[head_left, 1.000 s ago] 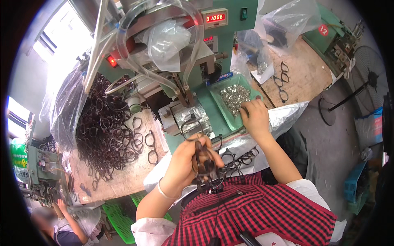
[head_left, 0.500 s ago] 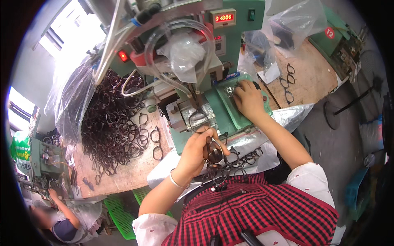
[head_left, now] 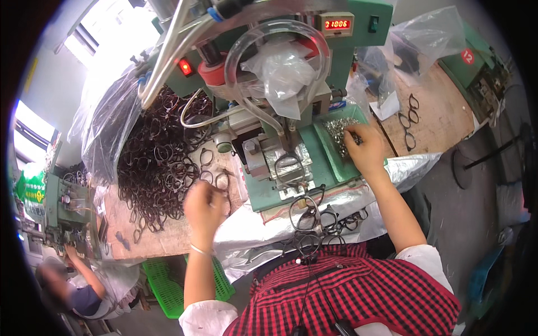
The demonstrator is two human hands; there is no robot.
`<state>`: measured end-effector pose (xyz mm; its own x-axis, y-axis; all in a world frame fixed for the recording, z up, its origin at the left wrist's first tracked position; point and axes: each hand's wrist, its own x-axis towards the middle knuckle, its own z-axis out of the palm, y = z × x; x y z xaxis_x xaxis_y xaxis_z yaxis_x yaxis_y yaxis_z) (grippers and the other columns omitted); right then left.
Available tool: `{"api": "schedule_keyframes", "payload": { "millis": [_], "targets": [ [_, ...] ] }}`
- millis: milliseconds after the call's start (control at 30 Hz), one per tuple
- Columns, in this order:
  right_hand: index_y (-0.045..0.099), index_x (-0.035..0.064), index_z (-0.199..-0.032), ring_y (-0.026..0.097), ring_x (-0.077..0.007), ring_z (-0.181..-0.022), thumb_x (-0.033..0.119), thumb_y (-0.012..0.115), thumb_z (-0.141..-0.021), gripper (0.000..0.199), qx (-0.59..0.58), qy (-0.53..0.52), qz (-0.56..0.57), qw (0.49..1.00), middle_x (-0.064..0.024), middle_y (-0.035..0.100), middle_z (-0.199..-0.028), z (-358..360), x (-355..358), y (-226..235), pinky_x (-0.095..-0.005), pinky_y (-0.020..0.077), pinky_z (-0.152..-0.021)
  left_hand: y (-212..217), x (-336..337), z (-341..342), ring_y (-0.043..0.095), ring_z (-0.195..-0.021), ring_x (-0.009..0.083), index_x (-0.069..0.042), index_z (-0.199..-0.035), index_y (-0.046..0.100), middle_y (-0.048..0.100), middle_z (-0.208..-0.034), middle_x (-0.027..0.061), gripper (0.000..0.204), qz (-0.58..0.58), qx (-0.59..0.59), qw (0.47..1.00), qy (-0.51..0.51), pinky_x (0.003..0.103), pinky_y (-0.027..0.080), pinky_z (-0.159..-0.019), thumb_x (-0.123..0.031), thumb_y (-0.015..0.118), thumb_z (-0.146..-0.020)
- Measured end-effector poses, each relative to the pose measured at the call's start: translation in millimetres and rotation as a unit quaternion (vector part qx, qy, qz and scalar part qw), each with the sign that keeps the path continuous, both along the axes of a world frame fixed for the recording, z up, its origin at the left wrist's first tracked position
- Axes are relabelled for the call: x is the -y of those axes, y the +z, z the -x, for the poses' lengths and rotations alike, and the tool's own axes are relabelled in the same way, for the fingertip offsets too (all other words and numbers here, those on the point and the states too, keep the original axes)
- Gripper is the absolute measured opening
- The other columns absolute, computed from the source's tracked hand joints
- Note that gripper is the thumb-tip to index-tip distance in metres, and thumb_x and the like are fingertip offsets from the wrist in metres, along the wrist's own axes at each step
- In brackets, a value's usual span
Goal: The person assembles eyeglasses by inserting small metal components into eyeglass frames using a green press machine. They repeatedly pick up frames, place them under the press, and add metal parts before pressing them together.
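A green machine (head_left: 315,155) stands on the counter (head_left: 165,243), a heap (head_left: 157,168) of frames left, a tray (head_left: 344,171) right. The left hand (head_left: 204,208) is at the heap's near-right edge (too blurred to tell its grip); the right hand (head_left: 364,148) bends its grip over metal bits (head_left: 337,129), any pinch hidden. Likely step: picking parts. Next calls for clearing the tray's rim; bare counter lies near left.
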<state>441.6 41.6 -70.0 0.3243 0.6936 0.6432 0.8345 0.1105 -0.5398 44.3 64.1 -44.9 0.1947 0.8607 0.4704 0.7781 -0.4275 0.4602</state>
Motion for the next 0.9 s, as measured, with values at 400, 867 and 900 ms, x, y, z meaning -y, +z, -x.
{"api": "schedule_keyframes", "payload": {
  "millis": [400,867,900],
  "targets": [
    [0.076,0.0038,-0.094,0.069,-0.0273,-0.088,0.006,0.075,-0.082,0.013,-0.114,-0.022,0.036,0.993,-0.0124,0.073,-0.090,-1,34,-11,-0.0390,0.0527,-0.082,-103,-88,14,0.067,-0.088,0.0388,-0.001,-0.109,0.066,0.070,-0.093,0.0214,0.029,0.102,-0.010,0.992,0.080,0.048,0.052,-0.076,-0.026,0.055,-0.101],
    [0.068,0.0012,-0.104,0.070,-0.0270,-0.090,0.007,0.076,-0.082,0.025,-0.248,0.201,-0.042,0.947,-0.0109,0.073,-0.094,93,-9,63,-0.0365,0.0533,-0.083,-67,-20,-34,0.067,-0.079,0.0145,-0.005,-0.113,0.050,0.065,-0.100,0.0073,0.014,0.155,0.617,0.772,0.008,0.026,0.057,-0.070,-0.014,0.057,-0.107],
    [0.066,0.0008,-0.107,0.071,-0.0263,-0.091,0.007,0.076,-0.082,0.028,-0.272,0.191,-0.046,0.942,-0.0107,0.073,-0.095,101,-2,55,-0.0362,0.0535,-0.083,-83,-13,-24,0.066,-0.087,0.0129,-0.006,-0.111,0.052,0.065,-0.101,0.0057,0.014,0.151,0.609,0.778,0.005,0.028,0.057,-0.075,-0.018,0.057,-0.107]
  ]
}}
